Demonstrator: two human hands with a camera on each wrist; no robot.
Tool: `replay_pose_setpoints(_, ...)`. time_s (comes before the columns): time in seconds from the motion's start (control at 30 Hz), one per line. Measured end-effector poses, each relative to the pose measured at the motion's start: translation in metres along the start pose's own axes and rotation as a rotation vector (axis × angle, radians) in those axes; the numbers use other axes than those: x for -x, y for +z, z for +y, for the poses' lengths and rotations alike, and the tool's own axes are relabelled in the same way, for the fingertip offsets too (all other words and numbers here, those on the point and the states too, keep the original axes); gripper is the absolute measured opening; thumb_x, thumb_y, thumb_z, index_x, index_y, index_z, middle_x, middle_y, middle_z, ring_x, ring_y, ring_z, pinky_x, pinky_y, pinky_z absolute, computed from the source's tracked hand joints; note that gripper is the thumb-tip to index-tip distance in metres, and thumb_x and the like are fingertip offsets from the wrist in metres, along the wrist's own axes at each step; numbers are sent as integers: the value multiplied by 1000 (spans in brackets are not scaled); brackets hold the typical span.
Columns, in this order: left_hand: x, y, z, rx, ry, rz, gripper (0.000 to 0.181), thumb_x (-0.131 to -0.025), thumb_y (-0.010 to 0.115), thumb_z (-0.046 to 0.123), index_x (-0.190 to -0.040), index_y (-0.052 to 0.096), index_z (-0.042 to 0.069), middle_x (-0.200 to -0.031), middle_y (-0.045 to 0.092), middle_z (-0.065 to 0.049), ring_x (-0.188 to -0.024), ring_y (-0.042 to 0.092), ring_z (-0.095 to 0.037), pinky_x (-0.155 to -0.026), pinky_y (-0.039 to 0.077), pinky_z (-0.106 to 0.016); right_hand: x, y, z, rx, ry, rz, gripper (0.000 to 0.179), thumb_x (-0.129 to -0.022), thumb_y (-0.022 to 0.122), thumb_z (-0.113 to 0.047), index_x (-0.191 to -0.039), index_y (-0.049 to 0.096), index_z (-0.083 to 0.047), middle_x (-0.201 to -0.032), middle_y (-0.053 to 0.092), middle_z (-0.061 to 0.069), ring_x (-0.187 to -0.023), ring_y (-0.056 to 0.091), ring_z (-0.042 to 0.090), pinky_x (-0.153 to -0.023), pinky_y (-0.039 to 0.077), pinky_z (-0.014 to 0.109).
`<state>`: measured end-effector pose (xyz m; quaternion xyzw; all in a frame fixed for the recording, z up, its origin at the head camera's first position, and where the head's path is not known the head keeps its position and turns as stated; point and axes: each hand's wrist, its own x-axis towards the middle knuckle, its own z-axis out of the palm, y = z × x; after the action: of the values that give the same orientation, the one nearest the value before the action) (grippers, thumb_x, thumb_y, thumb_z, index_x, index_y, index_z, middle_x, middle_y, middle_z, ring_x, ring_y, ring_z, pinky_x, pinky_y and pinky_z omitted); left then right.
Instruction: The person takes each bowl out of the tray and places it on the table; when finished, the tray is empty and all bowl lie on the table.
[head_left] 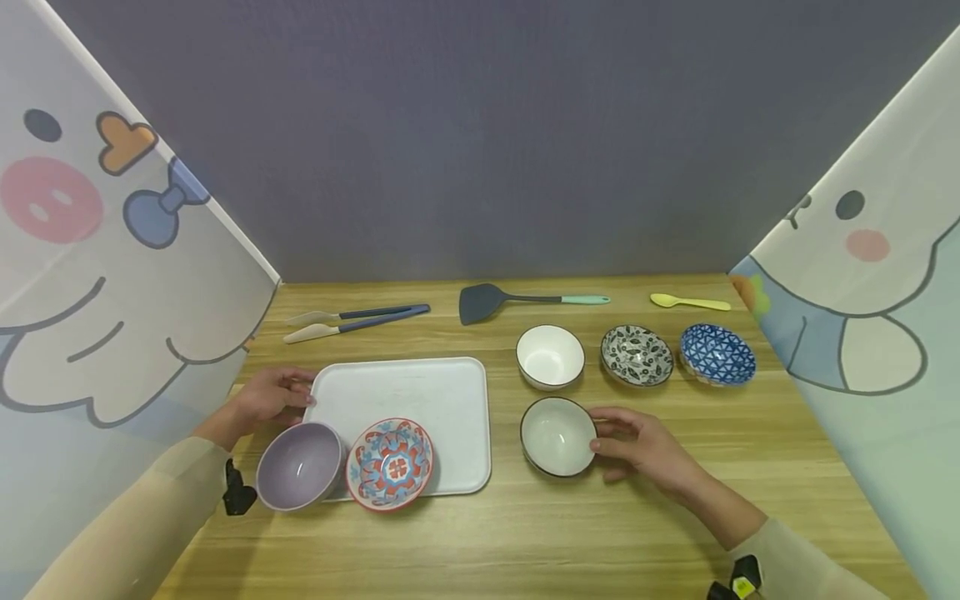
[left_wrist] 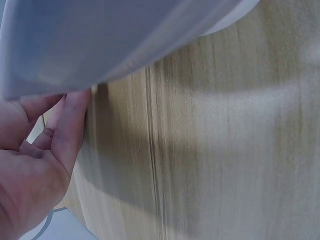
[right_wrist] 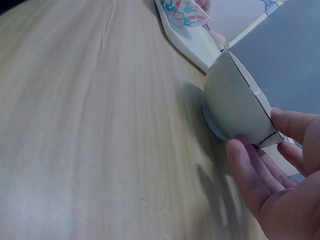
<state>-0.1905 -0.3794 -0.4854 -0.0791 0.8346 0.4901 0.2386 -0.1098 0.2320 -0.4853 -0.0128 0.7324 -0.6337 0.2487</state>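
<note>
My right hand (head_left: 645,450) pinches the right side of a pale bowl with a dark rim (head_left: 557,435), thumb at the rim and fingers along the outer wall. In the right wrist view this bowl (right_wrist: 235,100) is close over the wooden table. My left hand (head_left: 273,396) holds the left edge of a white tray (head_left: 457,417); in the left wrist view the purple bowl (left_wrist: 110,40) hides its fingertips. That purple bowl (head_left: 300,467) overlaps the tray's near left corner. Beside it, a red and blue patterned bowl (head_left: 390,465) overlaps the tray's near edge.
Behind the held bowl stand a white bowl (head_left: 551,357), a black floral bowl (head_left: 637,356) and a blue patterned bowl (head_left: 717,354). Further back lie tongs (head_left: 360,321), a spatula (head_left: 483,302) and a yellow spoon (head_left: 690,302). Walls (head_left: 480,150) enclose the back and sides.
</note>
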Motion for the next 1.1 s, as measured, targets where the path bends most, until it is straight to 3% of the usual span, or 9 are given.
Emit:
replay_pose_setpoints(0.37, 1, -3, 2, -6, 19, -15, 59, -95, 69, 1, -147, 43, -11, -106, 63, -14, -87, 66, -18, -74, 63, -36, 0, -17, -35, 165, -77, -1, 57, -96, 73, -17, -142, 51, 9, -127, 64, 29, -101, 71, 22, -79, 63, 45)
replay_pose_setpoints(0.6, 4, -4, 3, -13, 8, -18, 60, -95, 69, 1, -147, 42, -11, -105, 62, -12, -87, 65, -18, -74, 63, -36, -12, -8, -70, 241, -120, 9, 51, -94, 75, -19, -136, 59, 3, -128, 63, 30, -104, 70, 21, -81, 63, 45)
replay_pose_setpoints(0.83, 4, -7, 3, -8, 12, -33, 60, -96, 67, -1, -148, 39, -13, -106, 61, -13, -87, 65, -18, -74, 64, -36, -37, 33, -97, 241, -207, -69, 42, -93, 76, -15, -130, 65, -1, -119, 70, 19, -101, 71, 35, -74, 63, 41)
replay_pose_setpoints(1.1, -1, -3, 6, -18, 1, -46, 57, -96, 66, -2, -146, 41, -13, -104, 60, -13, -87, 65, -18, -73, 63, -36, -66, 95, -100, 196, -231, -181, 48, -91, 76, -10, -137, 62, -6, -125, 64, 20, -95, 71, 21, -80, 61, 47)
